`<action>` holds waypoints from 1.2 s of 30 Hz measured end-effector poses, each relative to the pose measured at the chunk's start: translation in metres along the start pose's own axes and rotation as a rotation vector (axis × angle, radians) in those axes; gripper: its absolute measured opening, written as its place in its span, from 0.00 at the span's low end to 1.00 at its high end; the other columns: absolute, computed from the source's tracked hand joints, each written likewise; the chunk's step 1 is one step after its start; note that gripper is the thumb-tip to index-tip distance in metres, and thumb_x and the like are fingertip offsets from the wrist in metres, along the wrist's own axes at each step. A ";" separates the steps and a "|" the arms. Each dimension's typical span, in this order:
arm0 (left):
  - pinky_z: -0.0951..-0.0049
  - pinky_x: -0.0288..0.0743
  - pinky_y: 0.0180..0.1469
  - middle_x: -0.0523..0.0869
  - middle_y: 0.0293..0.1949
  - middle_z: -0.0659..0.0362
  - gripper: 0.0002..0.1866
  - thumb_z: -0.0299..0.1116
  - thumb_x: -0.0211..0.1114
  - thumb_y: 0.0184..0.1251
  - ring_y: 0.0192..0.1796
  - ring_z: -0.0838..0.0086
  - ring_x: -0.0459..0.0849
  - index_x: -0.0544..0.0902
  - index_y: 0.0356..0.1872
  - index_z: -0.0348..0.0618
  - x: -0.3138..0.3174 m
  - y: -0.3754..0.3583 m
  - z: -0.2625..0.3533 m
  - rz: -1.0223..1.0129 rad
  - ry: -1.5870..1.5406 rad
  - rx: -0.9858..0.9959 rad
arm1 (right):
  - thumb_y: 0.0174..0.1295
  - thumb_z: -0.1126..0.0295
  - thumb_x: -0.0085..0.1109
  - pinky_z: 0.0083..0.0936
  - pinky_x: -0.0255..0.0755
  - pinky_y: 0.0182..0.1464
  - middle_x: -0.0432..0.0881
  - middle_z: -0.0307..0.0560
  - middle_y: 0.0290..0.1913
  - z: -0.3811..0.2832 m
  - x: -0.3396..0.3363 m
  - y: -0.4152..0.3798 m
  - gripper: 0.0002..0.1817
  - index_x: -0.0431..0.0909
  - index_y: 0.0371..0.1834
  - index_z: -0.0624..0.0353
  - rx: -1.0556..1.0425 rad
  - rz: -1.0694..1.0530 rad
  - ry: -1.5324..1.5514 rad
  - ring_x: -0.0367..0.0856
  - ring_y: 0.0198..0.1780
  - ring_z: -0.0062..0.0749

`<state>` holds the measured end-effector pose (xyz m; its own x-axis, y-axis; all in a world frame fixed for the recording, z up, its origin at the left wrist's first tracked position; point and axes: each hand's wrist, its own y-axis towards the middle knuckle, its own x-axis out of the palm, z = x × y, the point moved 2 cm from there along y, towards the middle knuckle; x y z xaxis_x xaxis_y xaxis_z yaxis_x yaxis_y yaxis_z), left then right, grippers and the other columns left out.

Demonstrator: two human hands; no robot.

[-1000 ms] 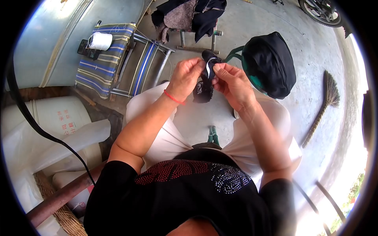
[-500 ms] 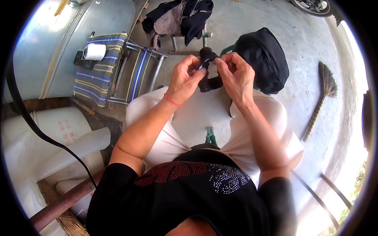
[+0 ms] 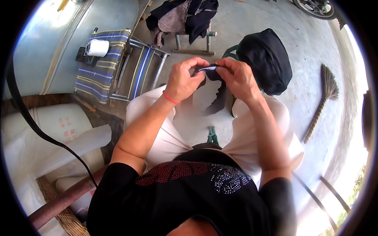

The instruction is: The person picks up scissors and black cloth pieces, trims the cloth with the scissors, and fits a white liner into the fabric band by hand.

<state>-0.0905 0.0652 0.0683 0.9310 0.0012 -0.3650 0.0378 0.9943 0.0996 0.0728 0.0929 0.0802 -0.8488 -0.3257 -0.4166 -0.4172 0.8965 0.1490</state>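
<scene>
Between both hands a strip of dark cloth (image 3: 219, 96) is pinched, its loose end hanging above the floor between the knees. A small white patch shows on its upper edge, between the fingertips; I cannot make out what it is. My left hand (image 3: 186, 80), with a red band at the wrist, grips the cloth's left part, fingers closed. My right hand (image 3: 238, 78) pinches the right part between thumb and fingers. Just beyond the right hand is a bulky black cloth bundle or bag (image 3: 265, 61) on a green-framed support.
A striped folding chair (image 3: 94, 76) at left bears a white thread spool (image 3: 97, 48) and a dark phone-like object (image 3: 86, 58). Dark garments (image 3: 177, 19) lie on a metal-legged stool ahead. A broom (image 3: 325, 92) lies at right; a wheel (image 3: 315, 8) shows at the far right.
The hands have come closer together and slightly lower. The cloth has been turned: its end now hangs down lower, and more of the white patch shows. The view has shifted slightly.
</scene>
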 end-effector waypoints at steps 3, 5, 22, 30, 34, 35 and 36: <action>0.83 0.71 0.30 0.82 0.26 0.60 0.09 0.21 0.60 0.52 0.27 0.85 0.76 0.80 0.36 0.35 -0.007 0.001 0.000 -0.017 -0.110 -0.019 | 0.58 0.72 0.54 0.16 0.62 0.27 0.75 0.37 0.22 0.008 0.001 0.002 0.07 0.77 0.35 0.65 0.214 -0.130 0.237 0.65 0.24 0.15; 0.84 0.70 0.28 0.82 0.26 0.63 0.09 0.19 0.61 0.53 0.27 0.87 0.74 0.80 0.37 0.35 -0.009 0.001 -0.003 -0.025 -0.140 -0.007 | 0.58 0.72 0.54 0.15 0.63 0.28 0.75 0.35 0.23 0.013 0.003 0.002 0.07 0.77 0.35 0.65 0.225 -0.143 0.356 0.65 0.25 0.14; 0.71 0.68 0.23 0.75 0.20 0.59 0.20 0.41 0.72 0.45 0.20 0.69 0.75 0.69 0.20 0.39 0.018 -0.020 0.012 0.050 0.470 0.240 | 0.55 0.69 0.58 0.13 0.66 0.24 0.77 0.37 0.24 0.021 0.027 0.001 0.08 0.77 0.29 0.65 0.496 0.157 0.699 0.71 0.23 0.14; 0.69 0.70 0.47 0.76 0.39 0.54 0.11 0.27 0.63 0.55 0.41 0.62 0.76 0.79 0.40 0.38 -0.002 0.002 -0.012 0.066 0.288 0.308 | 0.56 0.69 0.57 0.13 0.62 0.23 0.76 0.33 0.23 0.027 0.031 -0.002 0.07 0.76 0.26 0.60 0.594 0.049 0.930 0.70 0.22 0.13; 0.77 0.68 0.29 0.76 0.27 0.59 0.08 0.33 0.64 0.57 0.27 0.76 0.73 0.78 0.29 0.39 -0.012 0.002 -0.001 0.354 0.384 0.292 | 0.56 0.69 0.57 0.14 0.64 0.24 0.77 0.34 0.25 0.024 0.034 -0.004 0.06 0.76 0.27 0.59 0.667 0.025 1.013 0.72 0.23 0.15; 0.78 0.66 0.25 0.75 0.22 0.60 0.10 0.35 0.66 0.55 0.23 0.77 0.71 0.77 0.26 0.39 -0.014 0.001 0.003 0.345 0.325 0.236 | 0.56 0.69 0.58 0.14 0.64 0.24 0.77 0.35 0.25 0.022 0.035 -0.004 0.06 0.76 0.28 0.60 0.672 0.077 1.052 0.72 0.23 0.16; 0.79 0.63 0.22 0.74 0.18 0.62 0.13 0.37 0.67 0.54 0.19 0.78 0.69 0.76 0.24 0.39 -0.014 -0.001 0.005 0.333 0.266 0.178 | 0.56 0.69 0.58 0.14 0.64 0.24 0.77 0.35 0.25 0.021 0.036 -0.004 0.06 0.76 0.28 0.60 0.670 0.080 1.053 0.72 0.23 0.16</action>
<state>-0.1016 0.0635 0.0779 0.7784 0.3679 -0.5086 -0.1642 0.9013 0.4008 0.0510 0.0843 0.0459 -0.8404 -0.0679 0.5377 -0.3677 0.8003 -0.4736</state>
